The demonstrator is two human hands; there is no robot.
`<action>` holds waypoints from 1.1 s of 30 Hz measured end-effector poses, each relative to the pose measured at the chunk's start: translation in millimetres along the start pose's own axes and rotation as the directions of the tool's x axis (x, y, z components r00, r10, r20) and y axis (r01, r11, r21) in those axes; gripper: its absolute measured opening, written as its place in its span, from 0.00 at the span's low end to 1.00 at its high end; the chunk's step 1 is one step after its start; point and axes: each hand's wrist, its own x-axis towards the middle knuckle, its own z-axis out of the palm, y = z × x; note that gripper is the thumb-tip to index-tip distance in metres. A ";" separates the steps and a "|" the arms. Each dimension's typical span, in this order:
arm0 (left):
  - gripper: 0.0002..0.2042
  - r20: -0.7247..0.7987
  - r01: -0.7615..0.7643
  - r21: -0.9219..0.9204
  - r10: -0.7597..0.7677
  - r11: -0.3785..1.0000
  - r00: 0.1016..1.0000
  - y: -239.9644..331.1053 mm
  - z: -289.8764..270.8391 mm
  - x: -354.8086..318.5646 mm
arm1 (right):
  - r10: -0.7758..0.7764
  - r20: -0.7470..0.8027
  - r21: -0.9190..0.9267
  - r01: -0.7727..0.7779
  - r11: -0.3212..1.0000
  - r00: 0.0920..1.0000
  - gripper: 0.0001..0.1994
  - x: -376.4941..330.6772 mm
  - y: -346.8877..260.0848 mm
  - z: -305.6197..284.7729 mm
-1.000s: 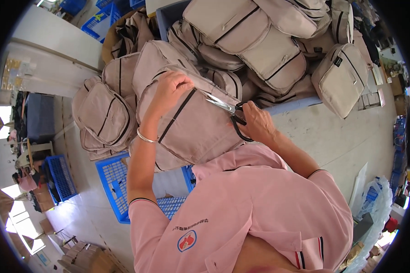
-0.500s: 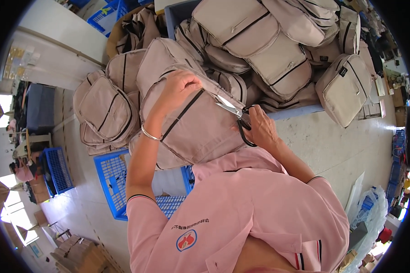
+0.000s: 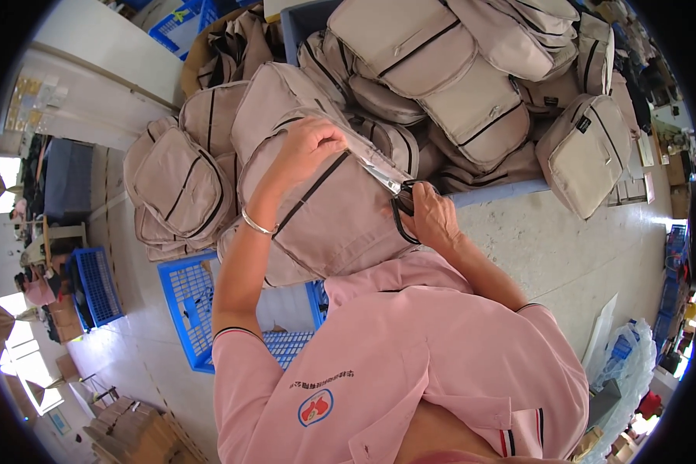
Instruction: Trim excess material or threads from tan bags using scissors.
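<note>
"Beige cloth, mostly: what lies nearest?"

"One large backpack (image 3: 356, 213), spread in front of the pink shirt (image 3: 410, 348), with a black zip (image 3: 308, 195) running aslant across it. Its lower part hides the far edge of the blue crate (image 3: 185, 301); I can't tell what bears its weight."

"And the left hand (image 3: 311, 151), how is its grip?"

"Pinched together at the backpack's upper edge, by the top end of the zip. What sits between the fingertips is too small to tell. A bracelet (image 3: 257, 222) circles that wrist."

"The right hand (image 3: 435, 216)?"

"Its grip is wrapped about the black handles of the scissors (image 3: 395, 188), at the backpack's right side. The blades point along the edge, tips near the left fingers."

"What else is around?"

"Beyond, a grey-blue bin (image 3: 510, 191) heaped with beige bags (image 3: 472, 100); one hangs tilted at its near right corner. Another stack (image 3: 179, 185) lies beyond the crate's far left corner, beside the backpack."
</note>
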 end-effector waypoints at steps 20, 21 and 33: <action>0.04 -0.046 -0.006 -0.082 0.003 0.997 0.999 -4.1 2.3 1.9 | 0.004 -0.002 0.007 -0.004 1.000 1.000 0.24 12.4 -2.4 4.7; 0.04 -0.044 -0.002 -0.085 -0.002 0.996 0.999 -3.9 1.8 1.6 | 0.001 -0.003 0.010 -0.001 1.000 1.000 0.25 12.3 -1.8 7.4; 0.06 0.050 0.103 -0.105 -0.098 0.989 0.994 -11.1 2.3 1.6 | -0.012 -0.107 0.012 0.013 1.000 0.994 0.29 19.6 -6.5 12.7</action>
